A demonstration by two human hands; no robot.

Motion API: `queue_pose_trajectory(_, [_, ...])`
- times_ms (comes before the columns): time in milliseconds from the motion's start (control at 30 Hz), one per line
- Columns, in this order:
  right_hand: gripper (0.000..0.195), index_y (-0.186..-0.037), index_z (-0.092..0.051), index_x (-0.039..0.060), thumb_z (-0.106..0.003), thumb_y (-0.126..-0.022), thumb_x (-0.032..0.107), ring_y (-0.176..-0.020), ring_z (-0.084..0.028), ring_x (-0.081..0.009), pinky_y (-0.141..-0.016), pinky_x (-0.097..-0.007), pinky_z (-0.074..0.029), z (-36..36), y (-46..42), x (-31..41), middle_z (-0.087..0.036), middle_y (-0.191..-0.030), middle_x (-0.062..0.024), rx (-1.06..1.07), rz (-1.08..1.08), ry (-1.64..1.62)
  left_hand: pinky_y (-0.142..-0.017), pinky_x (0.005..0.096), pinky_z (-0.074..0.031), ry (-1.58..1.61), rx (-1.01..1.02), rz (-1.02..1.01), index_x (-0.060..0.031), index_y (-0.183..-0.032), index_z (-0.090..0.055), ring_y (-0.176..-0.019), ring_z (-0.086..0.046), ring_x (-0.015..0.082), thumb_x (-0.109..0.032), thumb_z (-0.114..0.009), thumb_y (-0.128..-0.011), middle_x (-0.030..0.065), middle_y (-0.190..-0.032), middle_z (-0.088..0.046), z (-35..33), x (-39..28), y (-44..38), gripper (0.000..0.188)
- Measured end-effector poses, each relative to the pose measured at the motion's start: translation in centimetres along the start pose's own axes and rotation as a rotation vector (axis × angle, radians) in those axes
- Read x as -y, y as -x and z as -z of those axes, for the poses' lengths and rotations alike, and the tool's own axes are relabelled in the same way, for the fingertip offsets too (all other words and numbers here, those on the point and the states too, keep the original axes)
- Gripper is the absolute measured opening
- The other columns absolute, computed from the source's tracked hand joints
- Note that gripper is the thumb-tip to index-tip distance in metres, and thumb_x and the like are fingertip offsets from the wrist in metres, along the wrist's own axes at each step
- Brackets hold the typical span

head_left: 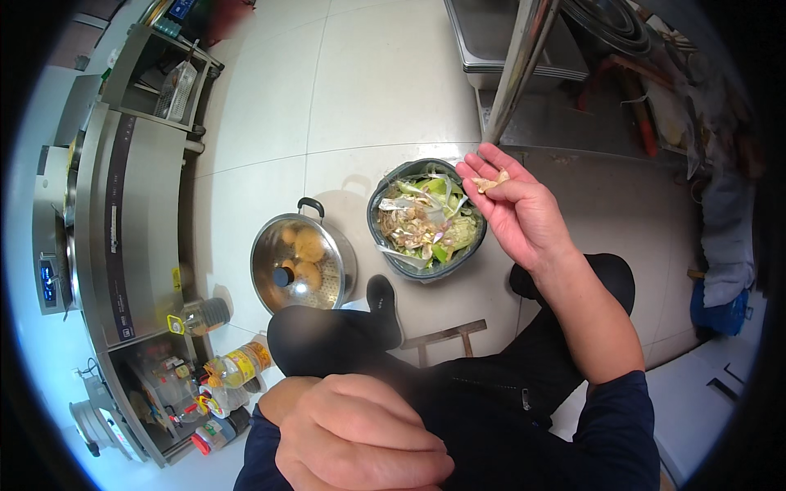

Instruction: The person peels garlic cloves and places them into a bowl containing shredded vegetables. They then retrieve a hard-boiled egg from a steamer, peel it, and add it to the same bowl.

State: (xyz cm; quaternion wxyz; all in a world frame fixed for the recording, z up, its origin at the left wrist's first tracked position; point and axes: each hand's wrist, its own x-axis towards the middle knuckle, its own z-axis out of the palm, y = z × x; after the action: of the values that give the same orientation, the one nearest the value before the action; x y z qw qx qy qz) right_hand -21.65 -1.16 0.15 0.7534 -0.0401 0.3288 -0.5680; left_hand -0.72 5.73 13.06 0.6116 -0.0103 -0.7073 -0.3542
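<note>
My right hand (522, 212) is raised, palm up, just right of the waste bin. Its thumb presses a pale, dry piece of garlic skin (490, 181) against the fingers. Close to the camera, my left hand (362, 429) shows its back with the fingers curled; whatever they may hold is hidden. A grey bin (370, 215) with a clear plastic liner stands on the floor before me. Green leaves (460, 230), root ends and papery skins (414, 218) fill it. To its left is a lidded steel pot (350, 264); round yellowish foods (307, 245), perhaps potatoes, show through the glass lid.
Oil bottles (239, 363) and other bottles stand at lower left beside a steel cabinet (150, 227). A metal rack leg (513, 80) rises beyond my right hand, near stacked steel pans (460, 37). My shoe (382, 307) is between pot and bin.
</note>
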Motion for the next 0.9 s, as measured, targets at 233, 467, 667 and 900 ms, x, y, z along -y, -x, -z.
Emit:
queue_pose_trajectory(233, [0.05,-0.146,-0.04,-0.0083,-0.05,-0.097,-0.009,-0.135,-0.053,-0.0322,-0.116,-0.0373,-0.047,-0.5,0.1,-0.1,-0.047,-0.144,-0.0246,0.023,-0.004,0.016,-0.065,0.0318,-0.058,-0.12,0.051,0.215,0.002,-0.082,-0.072,-0.078,-0.072,0.0272,0.001,-0.07,-0.089,0.0194,-0.089,-0.074,0.5,-2.5,0.6,0.007])
queue_pose_trajectory(467, [0.042,-0.141,-0.045,-0.0073,-0.058,-0.103,0.003,-0.126,-0.061,-0.0286,-0.108,-0.0341,-0.054,0.5,-0.5,-0.4,-0.057,-0.132,-0.0217,0.037,0.012,0.008,-0.062,0.0345,-0.055,0.013,0.137,0.186,-0.0008,-0.084,-0.069,-0.074,-0.066,0.0285,-0.008,-0.073,-0.088,0.0179,-0.09,-0.07,0.9,-1.0,-0.1,0.009])
queue_pose_trajectory(667, [0.04,-0.141,-0.044,-0.0093,-0.053,-0.103,0.0,-0.125,-0.062,-0.0296,-0.106,-0.0348,-0.055,-0.2,-0.4,-0.1,-0.056,-0.133,-0.0238,-0.019,-0.011,0.017,-0.065,0.0359,-0.058,0.104,0.047,0.248,-0.0007,-0.081,-0.07,-0.074,-0.067,0.0287,-0.007,-0.075,-0.086,0.0187,-0.088,-0.072,0.2,-1.3,-0.1,0.008])
queue_pose_trajectory(900, [0.041,-0.142,-0.042,-0.0105,-0.051,-0.103,-0.002,-0.126,-0.061,-0.0313,-0.107,-0.0356,-0.055,-0.3,-0.1,-0.2,-0.054,-0.139,-0.0266,-0.007,-0.021,0.02,-0.065,0.0356,-0.058,0.078,0.06,0.259,0.0008,-0.083,-0.072,-0.074,-0.068,0.0295,-0.006,-0.076,-0.085,0.0196,-0.087,-0.073,0.7,-1.5,-0.2,0.009])
